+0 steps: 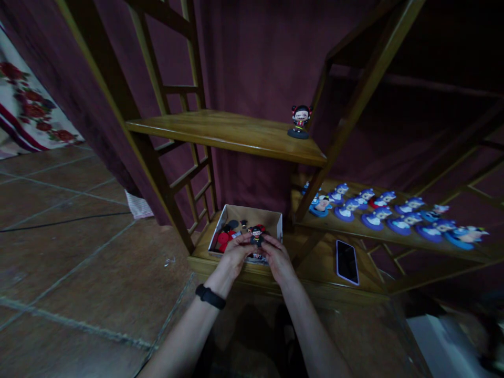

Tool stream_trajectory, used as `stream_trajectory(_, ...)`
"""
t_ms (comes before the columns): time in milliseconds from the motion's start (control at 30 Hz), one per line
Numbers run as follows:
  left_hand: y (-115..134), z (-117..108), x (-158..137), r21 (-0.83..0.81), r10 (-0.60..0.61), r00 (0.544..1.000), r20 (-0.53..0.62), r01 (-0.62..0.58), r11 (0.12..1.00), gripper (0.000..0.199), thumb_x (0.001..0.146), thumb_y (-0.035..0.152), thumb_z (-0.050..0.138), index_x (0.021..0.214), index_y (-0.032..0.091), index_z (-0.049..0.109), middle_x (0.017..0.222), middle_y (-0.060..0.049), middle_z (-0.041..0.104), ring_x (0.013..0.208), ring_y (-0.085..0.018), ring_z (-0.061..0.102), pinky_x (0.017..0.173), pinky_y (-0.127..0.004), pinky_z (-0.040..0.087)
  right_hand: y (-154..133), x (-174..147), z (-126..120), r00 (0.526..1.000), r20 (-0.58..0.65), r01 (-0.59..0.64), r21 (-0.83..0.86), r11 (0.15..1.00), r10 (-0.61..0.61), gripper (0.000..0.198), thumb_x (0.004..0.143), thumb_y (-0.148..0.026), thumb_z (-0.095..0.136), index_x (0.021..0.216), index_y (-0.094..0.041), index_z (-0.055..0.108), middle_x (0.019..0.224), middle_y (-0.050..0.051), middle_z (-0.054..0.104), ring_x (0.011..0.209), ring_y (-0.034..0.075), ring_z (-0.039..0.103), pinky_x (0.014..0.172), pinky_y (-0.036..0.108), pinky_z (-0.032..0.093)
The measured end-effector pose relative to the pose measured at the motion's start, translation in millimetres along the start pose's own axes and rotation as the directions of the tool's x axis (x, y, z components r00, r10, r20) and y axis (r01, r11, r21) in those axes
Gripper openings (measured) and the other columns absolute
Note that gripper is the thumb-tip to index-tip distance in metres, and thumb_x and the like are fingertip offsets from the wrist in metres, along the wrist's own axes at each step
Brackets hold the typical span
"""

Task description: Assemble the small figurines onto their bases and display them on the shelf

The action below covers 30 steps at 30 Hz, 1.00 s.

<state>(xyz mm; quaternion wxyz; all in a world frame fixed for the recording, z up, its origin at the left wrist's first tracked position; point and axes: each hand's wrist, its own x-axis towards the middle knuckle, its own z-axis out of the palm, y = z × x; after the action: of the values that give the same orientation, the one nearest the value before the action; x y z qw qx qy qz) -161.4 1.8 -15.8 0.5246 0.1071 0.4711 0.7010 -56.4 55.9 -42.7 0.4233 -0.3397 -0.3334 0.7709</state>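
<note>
Both of my hands hold a small figurine [256, 235] with black hair and red hair ties, upright over an open cardboard box [268, 214]. My left hand [237, 253] grips it from the left, my right hand [274, 253] from the right, fingers closed around its lower part. Inside the box lie red pieces [223, 239], a dark round disc [233, 223] and other small parts, some hidden behind my hands. A similar figurine [301, 119] stands on a dark round base at the right end of the wooden shelf [220, 128] above.
Several blue and white figurines [376, 216] stand in rows on the shelf to the right. Below them a phone [347, 261] lies on the bottom board. Wooden posts [346, 121] divide the rack. A white box [441, 341] is on the floor at lower right.
</note>
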Motion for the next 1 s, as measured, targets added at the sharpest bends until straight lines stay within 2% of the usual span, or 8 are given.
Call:
stream_trajectory(267, -3, -2, 5, 0.125, 0.044, 0.996, 0.078, -0.054, 0.991, 0.041, 0.048, -0.001, 0.073, 0.087, 0.011, 0.068, 0.074, -0.006, 0.069, 0.065, -0.015, 0.062, 0.063, -0.024, 0.047, -1, 0, 0, 1.0, 0.013, -0.011, 0.013, 1.0, 0.011, 0.032, 0.055, -0.023, 0.075, 0.085, -0.019, 0.068, 0.091, 0.004, 0.07, 0.079, 0.017, 0.063, 0.073, 0.031, 0.049)
stream_trajectory(467, -2, 2, 3, 0.268, 0.122, 0.987, 0.109, -0.147, 0.952, 0.033, 0.05, 0.001, 0.071, 0.081, 0.012, 0.069, 0.069, -0.003, 0.068, 0.061, -0.013, 0.059, 0.059, -0.022, 0.044, -1, 0, 0, 1.0, 0.015, -0.002, 0.02, 1.0, 0.002, 0.032, 0.054, -0.022, 0.075, 0.085, -0.019, 0.068, 0.088, 0.003, 0.07, 0.078, 0.017, 0.063, 0.074, 0.032, 0.049)
stream_trajectory(667, -4, 2, 4, 0.317, 0.14, 0.981, 0.131, -0.175, 0.932, 0.033, 0.052, 0.003, 0.069, 0.083, 0.012, 0.068, 0.066, -0.003, 0.068, 0.058, -0.013, 0.059, 0.059, -0.022, 0.045, -1, 0, 0, 1.0, 0.013, -0.022, 0.0, 1.0, 0.022, 0.033, 0.054, -0.024, 0.075, 0.086, -0.019, 0.068, 0.088, 0.003, 0.07, 0.077, 0.017, 0.063, 0.074, 0.032, 0.049)
stream_trajectory(1000, -9, -5, 15, 0.465, 0.205, 0.959, 0.194, -0.274, 0.842, 0.03, 0.053, 0.011, 0.069, 0.082, 0.012, 0.065, 0.066, 0.0, 0.067, 0.06, -0.014, 0.059, 0.061, -0.025, 0.047, 0, 1, -1, 0.999, 0.031, -0.012, -0.014, 1.0, 0.012, 0.031, 0.052, -0.021, 0.074, 0.083, -0.02, 0.068, 0.081, 0.001, 0.069, 0.076, 0.017, 0.061, 0.072, 0.031, 0.049)
